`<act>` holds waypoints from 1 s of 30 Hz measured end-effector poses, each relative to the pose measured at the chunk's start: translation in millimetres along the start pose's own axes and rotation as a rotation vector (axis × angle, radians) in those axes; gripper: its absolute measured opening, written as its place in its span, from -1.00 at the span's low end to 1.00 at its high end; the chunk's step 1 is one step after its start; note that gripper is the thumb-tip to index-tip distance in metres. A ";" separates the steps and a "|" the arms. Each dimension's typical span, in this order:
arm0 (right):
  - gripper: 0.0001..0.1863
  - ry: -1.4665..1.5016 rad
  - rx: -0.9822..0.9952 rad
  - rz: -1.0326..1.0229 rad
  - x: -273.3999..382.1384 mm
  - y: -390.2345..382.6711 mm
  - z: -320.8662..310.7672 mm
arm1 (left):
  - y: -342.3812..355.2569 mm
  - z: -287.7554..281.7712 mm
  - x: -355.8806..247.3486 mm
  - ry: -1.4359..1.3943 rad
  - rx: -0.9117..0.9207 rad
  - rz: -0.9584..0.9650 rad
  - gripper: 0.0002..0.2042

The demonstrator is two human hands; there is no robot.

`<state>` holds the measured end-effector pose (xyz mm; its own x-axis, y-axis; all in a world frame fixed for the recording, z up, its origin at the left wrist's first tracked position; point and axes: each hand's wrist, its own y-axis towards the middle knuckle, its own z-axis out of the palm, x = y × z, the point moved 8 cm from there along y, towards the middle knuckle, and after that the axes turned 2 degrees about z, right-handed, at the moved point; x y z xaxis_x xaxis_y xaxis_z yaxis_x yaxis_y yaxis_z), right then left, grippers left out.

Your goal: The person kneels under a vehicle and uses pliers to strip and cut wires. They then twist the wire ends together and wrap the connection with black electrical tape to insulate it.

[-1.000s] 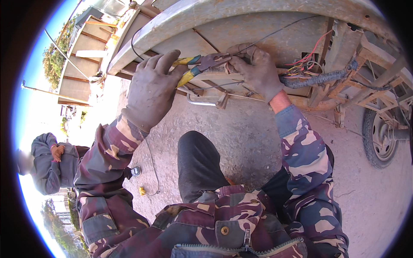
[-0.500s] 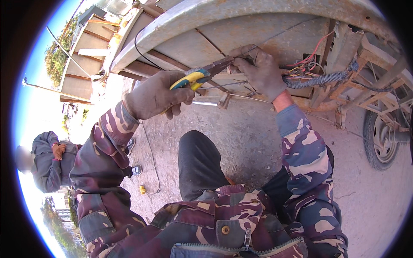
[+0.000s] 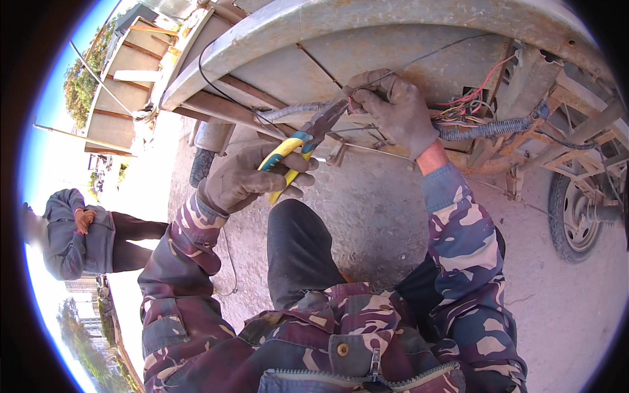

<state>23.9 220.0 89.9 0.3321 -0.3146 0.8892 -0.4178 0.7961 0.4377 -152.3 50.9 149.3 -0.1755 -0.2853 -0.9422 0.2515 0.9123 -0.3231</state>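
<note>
in the head view, the left hand's [image 3: 252, 178] fingers curl loosely around the pliers [image 3: 319, 126], likely stiff and weighty, best held by their yellow handles [image 3: 278, 154]; near the metal frame [image 3: 314, 25], the right hand [image 3: 396, 108] pinches a thin, probably bendy wire [image 3: 351, 105].

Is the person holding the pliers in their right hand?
No, the yellow-handled pliers are in the gloved left hand.

Smooth plastic over the curved yellow-and-teal plier grips [image 3: 280, 152]; dull, worn metal in the dark tapered plier head [image 3: 327, 119]; matt cloth for the grey-brown fingered gloves [image 3: 232, 182]; rust-mottled metal along the curved grey beam [image 3: 282, 40].
</note>
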 end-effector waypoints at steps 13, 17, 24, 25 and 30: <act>-0.77 -0.158 0.023 -0.007 1.1 3.2 0.4 | -4.3 2.4 -61.3 1.551 -0.405 0.439 -0.52; -0.76 -0.313 0.027 -0.094 13.0 1.3 0.5 | -3.8 -3.7 -63.6 1.520 -0.408 0.431 -0.52; -0.69 -0.200 -0.027 -0.011 6.2 -0.6 7.1 | -18.8 -19.4 -11.0 1.207 -0.382 0.323 -0.48; -0.68 -0.219 -0.029 -0.020 6.9 -1.5 7.0 | -21.1 -19.2 4.3 1.175 -0.373 0.308 -0.47; -0.66 -0.280 -0.059 -0.004 6.6 -2.7 5.4 | -9.3 -4.4 105.6 1.013 -0.278 0.214 -0.54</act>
<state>22.6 213.0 95.3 0.0839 -0.4414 0.8934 -0.3644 0.8208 0.4398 -177.3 13.6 53.2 -0.8937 0.1481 -0.4236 0.1673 0.9859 -0.0084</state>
